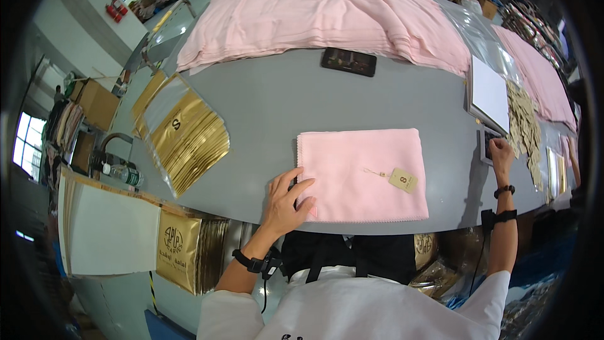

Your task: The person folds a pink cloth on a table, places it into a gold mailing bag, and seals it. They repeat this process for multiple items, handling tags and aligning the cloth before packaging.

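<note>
A folded pink cloth (349,174) lies flat on the grey table (264,99) before me. On its right part rests a gold-coloured hang tag (403,180) with a thin string. My left hand (288,198) touches the cloth's left edge, fingers spread, near a small pink label at the lower left corner. At the right, my right hand (500,151) is over a small shallow box (486,146) with dark contents, fingertips bent together at it; whether they pinch anything is hidden. Beside that hand lies a pile of beige tags (524,123).
A large pink cloth stack (321,14) spans the table's far side, with a black phone (349,62) before it. Gold plastic bags (188,127) lie at left, near a plastic bottle (122,174). White card sheets (488,94) stand right. An open carton (108,226) holds more gold bags (177,250).
</note>
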Available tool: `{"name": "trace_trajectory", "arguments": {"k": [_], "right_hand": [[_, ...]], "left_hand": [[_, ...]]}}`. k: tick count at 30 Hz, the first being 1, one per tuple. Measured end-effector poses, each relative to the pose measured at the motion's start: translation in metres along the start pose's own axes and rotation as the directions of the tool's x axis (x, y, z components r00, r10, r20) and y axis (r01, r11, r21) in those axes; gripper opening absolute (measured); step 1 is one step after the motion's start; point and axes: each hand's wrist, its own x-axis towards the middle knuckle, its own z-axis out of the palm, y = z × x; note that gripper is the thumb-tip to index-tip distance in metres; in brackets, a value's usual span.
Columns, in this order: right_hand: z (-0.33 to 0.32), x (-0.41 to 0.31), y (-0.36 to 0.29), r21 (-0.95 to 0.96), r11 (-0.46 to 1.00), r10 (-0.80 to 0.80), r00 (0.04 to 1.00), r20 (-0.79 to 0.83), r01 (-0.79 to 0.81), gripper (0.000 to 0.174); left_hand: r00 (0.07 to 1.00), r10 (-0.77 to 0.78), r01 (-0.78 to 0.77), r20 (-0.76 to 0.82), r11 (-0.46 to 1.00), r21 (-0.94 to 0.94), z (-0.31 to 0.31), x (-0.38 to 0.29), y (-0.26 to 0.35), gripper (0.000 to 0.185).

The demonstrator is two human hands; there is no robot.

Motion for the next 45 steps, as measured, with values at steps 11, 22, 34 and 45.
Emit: {"name": "trace_trajectory", "arguments": {"k": [11,22,34,45], "right_hand": [[-0.005,-0.122,-0.172,0.712,0.687,-0.11,0.948,0.297,-0.143,0.012],[0.024,-0.264,-0.302,0.774,0.531,-0.34,0.75,0.567,-0.345,0.009],[0.021,-0.269,-0.288,0.539,0.491,-0.861,0.475,0.181,0.684,0.027],[0.024,-0.273,-0.29,0.667,0.586,-0.778,0.548,0.306,0.459,0.018]], "left_hand": [[0.949,0.017,-0.082,-0.316,0.978,-0.194,-0.001,-0.004,0.036,0.026],[0.964,-0.075,0.209,0.256,0.81,-0.547,0.023,-0.007,0.092,0.015],[0.921,-0.092,0.271,0.379,0.849,-0.454,0.02,-0.019,0.089,0.01],[0.917,-0.144,0.321,0.372,0.819,-0.475,0.022,-0.027,0.092,0.009]]}}
